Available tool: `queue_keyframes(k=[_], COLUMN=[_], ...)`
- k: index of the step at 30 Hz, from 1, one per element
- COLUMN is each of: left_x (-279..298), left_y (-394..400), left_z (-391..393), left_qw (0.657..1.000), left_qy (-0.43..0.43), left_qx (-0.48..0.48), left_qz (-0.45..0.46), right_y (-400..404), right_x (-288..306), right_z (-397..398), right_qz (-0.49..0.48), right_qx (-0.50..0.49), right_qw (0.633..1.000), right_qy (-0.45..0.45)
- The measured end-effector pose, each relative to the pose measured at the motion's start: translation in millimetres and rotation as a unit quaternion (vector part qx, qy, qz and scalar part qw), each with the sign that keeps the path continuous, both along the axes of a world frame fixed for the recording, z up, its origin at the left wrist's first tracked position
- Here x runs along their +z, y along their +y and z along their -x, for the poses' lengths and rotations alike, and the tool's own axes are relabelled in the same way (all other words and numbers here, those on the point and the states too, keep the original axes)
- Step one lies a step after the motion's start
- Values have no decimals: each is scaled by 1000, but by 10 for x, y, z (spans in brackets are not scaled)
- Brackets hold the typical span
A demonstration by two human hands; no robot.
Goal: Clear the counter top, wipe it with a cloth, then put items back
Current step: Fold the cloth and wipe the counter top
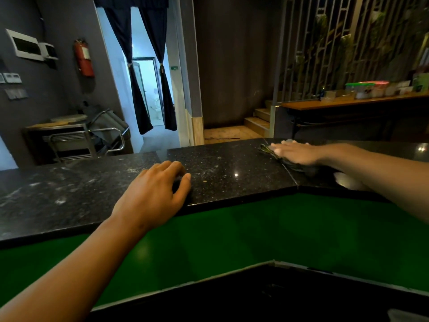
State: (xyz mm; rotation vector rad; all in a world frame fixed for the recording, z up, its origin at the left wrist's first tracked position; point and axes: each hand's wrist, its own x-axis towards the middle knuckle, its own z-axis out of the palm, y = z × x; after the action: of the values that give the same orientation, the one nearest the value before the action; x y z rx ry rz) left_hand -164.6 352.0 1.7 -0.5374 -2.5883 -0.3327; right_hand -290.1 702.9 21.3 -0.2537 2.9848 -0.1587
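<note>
A black speckled stone counter top (232,163) runs across the view, with dusty smears on its left part. My right hand (294,152) lies flat, fingers spread, pressing a dark cloth (269,151) onto the counter near its far edge at the right. My left hand (155,194) rests on the counter's near edge at the centre, fingers curled over a small dark object that is mostly hidden under them; I cannot tell what it is.
Below the counter is a green panel (255,228) and a lower dark surface (278,293). Beyond the counter stand a metal trolley (76,140) at left, a curtained doorway (148,89), steps (257,122), and a wooden shelf (348,102) with containers at right.
</note>
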Motion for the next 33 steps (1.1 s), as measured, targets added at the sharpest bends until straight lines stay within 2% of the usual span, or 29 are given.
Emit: queue_keyframes(k=[1, 3, 6, 9, 11, 15, 21, 22, 26, 30, 31, 33], left_x=[-3, -7, 17, 6, -50, -100, -71, -69, -85, -115, -118, -115], left_y=[-7, -21, -58, -263, -398, -380, -358, -365, -399, -406, -401, -382], left_z=[-9, -29, -65, -108, -135, -123, -135, -130, -112, -97, -90, -90], left_qw=[1000, 1000, 1000, 999, 999, 999, 998, 998, 999, 999, 999, 999], left_qy=[5, 14, -9, -42, -30, -11, -1, -3, -11, -17, -13, -3], left_qx=[1, 5, 11, 20, 31, 30, 38, 34, 31, 43, 44, 49], left_qz=[5, 14, 20, 20, 3, 21, 48, 51, 30, 14, 14, 15], right_y=[-131, -542, -1272, -1148, -761, -318, -657, -811, -1448, -1268, -1079, -725], right_x=[22, 40, 48, -20, -8, 20, 66, 75, 21, -98, -113, -107], right_z=[-35, -159, -611, -987, -1035, -586, 341, 423, 327, -358, -502, -582], right_qz=[-4, -6, 7, 6, 27, 25, -12, -17, 7, 27, 44, 81], right_qx=[-20, 20, 203, 305, 272, 76, -63, -60, 133, 349, 378, 330], right_qw=[1000, 1000, 979, 952, 962, 997, 998, 997, 991, 936, 925, 940], right_qy=[1, 18, 13, 4, -12, -4, 24, 35, 12, 20, 23, 26])
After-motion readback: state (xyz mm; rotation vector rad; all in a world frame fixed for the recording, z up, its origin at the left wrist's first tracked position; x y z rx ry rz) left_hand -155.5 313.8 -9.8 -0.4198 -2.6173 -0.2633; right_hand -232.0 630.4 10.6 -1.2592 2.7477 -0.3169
